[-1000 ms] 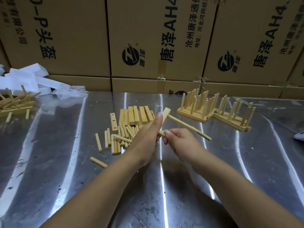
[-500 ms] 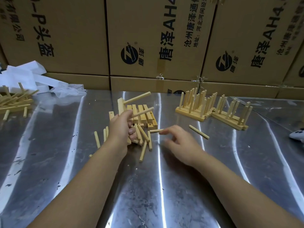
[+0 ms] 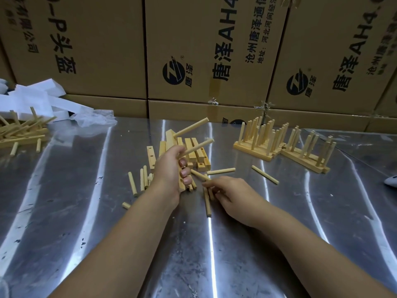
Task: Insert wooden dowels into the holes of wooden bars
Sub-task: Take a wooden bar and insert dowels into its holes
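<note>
**Bar in the left hand, right hand down among the loose dowels**

We see the left hand gripping a wooden bar that stands nearly upright above the metal table, with the fingers curled round its lower half. Two dowels sit in this bar and slant up to the right. The upper dowel is near the bar's top end, and the lower dowel is just above the gripping fingers.

The right hand lies low over the table. Its fingers bend down onto a few loose dowels just right of the left hand. We cannot tell whether it has pinched one or only touches them.

Behind the left hand a stack of bars lies side by side on the table, with a single drilled bar just to its left. Some short dowels lie left of the left hand.

To the right we find a near stray dowel and a far stray dowel, both flat on the metal. Beyond them stand a first finished rack and a second finished rack, just beside each other, their dowels pointing up.

At the far left we make out a heap of dowelled bars in front of white foam pieces. Cardboard boxes with printed lettering wall off the back edge of the table.
</note>
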